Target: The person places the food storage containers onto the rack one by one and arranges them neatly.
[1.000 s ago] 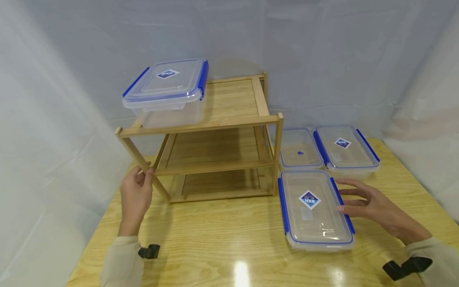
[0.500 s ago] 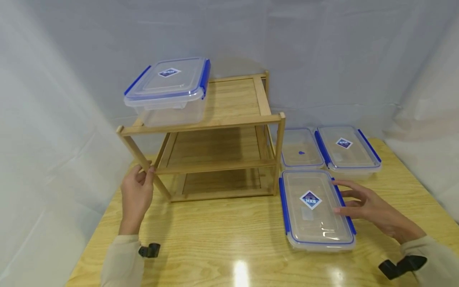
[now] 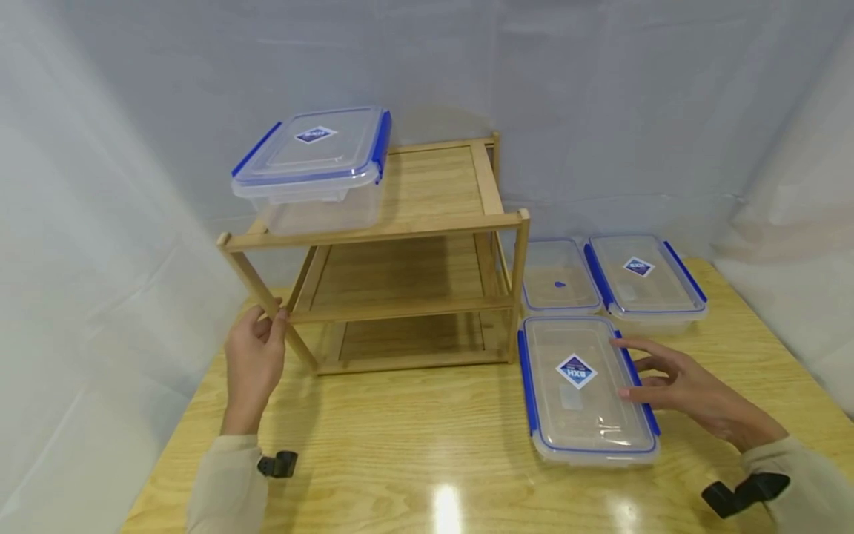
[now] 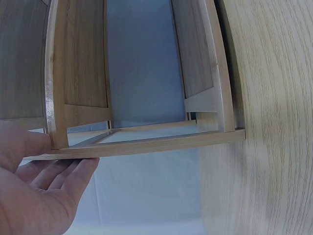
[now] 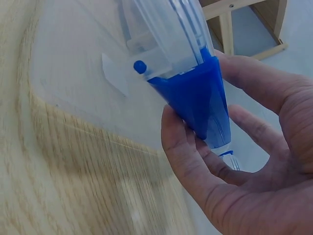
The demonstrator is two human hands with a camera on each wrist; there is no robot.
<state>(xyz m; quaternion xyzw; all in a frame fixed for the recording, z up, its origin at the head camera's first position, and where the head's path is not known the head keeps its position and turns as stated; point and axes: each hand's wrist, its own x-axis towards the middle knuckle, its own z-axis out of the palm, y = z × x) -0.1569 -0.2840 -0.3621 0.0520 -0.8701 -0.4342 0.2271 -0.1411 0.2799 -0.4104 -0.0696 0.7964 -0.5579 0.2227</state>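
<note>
My left hand (image 3: 265, 328) grips the slanted front-left leg of a three-tier wooden rack (image 3: 427, 221). In the left wrist view the left hand (image 4: 46, 159) pinches that wooden bar (image 4: 137, 146) between thumb and fingers. My right hand (image 3: 635, 368) lies on the right edge of the nearest clear container (image 3: 575, 386), which has blue clasps. Up close, the right hand (image 5: 195, 98) has its thumb under the blue clasp (image 5: 193, 95) and its fingers over it. The container rests flat on the table (image 3: 400, 445).
A deeper clear container with a blue-clasped lid (image 3: 312, 169) stands on the rack's top shelf at the left. Two more flat containers (image 3: 559, 276) (image 3: 643, 276) lie side by side behind the near one. The rack's two lower shelves hold nothing. Pale curtains surround the table.
My right hand has slid a little to the left, further onto the near container's right edge. The left hand and the rack have stayed put.
</note>
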